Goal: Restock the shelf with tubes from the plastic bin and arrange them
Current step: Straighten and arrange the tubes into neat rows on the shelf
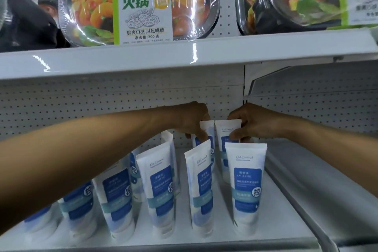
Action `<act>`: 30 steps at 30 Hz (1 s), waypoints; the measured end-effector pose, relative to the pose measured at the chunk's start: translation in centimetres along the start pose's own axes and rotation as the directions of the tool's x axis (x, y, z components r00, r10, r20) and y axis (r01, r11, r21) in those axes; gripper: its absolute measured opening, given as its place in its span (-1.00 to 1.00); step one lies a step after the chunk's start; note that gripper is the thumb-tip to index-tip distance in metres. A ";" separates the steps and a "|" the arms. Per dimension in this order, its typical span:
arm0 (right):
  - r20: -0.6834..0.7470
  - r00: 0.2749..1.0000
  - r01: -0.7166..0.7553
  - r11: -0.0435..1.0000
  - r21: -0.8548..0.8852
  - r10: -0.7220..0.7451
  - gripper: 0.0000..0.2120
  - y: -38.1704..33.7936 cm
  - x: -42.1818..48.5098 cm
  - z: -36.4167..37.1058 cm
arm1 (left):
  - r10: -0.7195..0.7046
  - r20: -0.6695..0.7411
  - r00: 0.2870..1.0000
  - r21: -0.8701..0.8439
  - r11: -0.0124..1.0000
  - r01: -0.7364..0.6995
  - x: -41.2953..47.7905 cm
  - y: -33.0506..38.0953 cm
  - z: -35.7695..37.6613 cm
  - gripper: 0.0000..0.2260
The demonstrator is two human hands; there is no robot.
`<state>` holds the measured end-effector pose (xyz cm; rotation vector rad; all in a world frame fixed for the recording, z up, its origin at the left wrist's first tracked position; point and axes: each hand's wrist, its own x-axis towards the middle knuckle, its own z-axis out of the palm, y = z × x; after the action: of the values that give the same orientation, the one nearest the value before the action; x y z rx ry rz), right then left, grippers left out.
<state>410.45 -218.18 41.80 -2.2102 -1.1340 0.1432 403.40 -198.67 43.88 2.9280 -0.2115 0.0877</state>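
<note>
Several white-and-blue tubes stand cap-down in rows on the white shelf [286,206]. At the back of the shelf my left hand [192,120] pinches the top of a rear tube [207,129]. Just to its right, my right hand [251,125] grips the top of the neighbouring rear tube [225,131]. The two held tubes stand upright side by side, almost touching. In front of them stand a front-right tube [247,186] and a slightly turned middle tube [201,186]. The plastic bin is out of view.
More tubes [155,188] fill the left part of the shelf under my left forearm. A pegboard back wall [102,98] closes the rear. The shelf above [184,55] holds large hot-pot meal boxes [143,4]. A grey divider edge [306,170] bounds the right side.
</note>
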 end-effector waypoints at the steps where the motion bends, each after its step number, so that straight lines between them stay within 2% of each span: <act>1: -0.002 1.000 0.002 1.000 0.002 -0.002 -0.80 0.0 -0.1 0.0 | -0.005 -0.004 1.000 -0.009 1.000 0.005 0.1 0.0 0.1 -0.65; 8: -0.017 1.000 -0.006 1.000 -0.018 0.005 -0.86 -0.2 -0.6 0.2 | 0.005 0.037 0.999 0.002 1.000 -0.005 0.3 0.2 0.2 -0.63; 13: -0.038 0.999 -0.025 0.997 -0.080 0.022 -0.82 -0.3 -0.7 0.2 | 0.016 0.057 0.998 -0.013 1.000 -0.015 0.1 0.4 0.1 -0.65; 30: -0.015 0.998 -0.058 0.994 -0.096 0.057 -0.80 -0.6 -0.8 0.1 | -0.028 0.084 0.996 -0.070 0.997 0.034 -0.7 0.2 0.0 -0.64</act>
<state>409.53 -218.51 41.93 -2.3268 -1.0919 0.1013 402.68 -198.73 43.89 2.8655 -0.1783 -0.0453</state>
